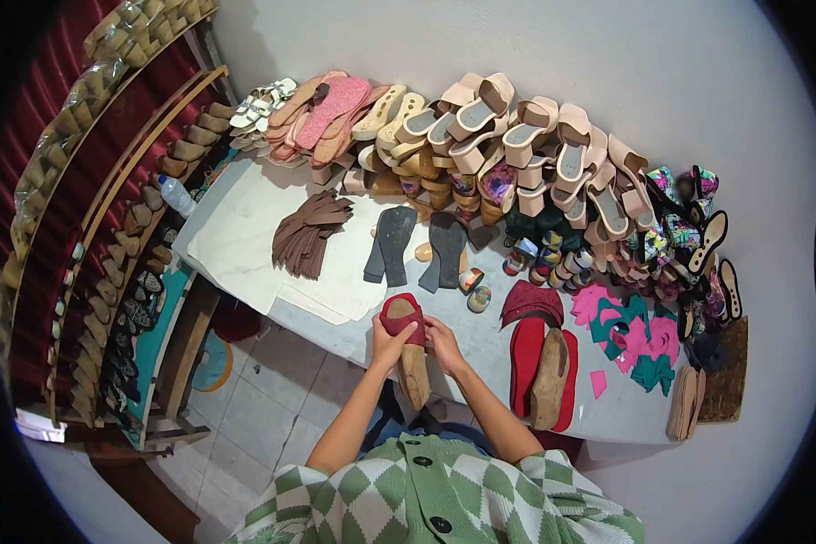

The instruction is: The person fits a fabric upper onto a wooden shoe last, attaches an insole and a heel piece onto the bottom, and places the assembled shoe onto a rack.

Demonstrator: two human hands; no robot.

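Across the near edge of the room's long table (485,367), work is laid within arm's reach. Heeled sandals (517,136) are stacked against the wall, which seems to spare the front. Red soles (527,363) lie either side of a loose last (549,381), probably grouped by colour. Held last (413,379): at the table's near edge, toe away, heel toward the body. Left hand (392,344) closed round it, thumb over the red upper (403,328), likely keeping it snug; right hand (442,346) narrow, fingers at the upper's side, apparently steadying.
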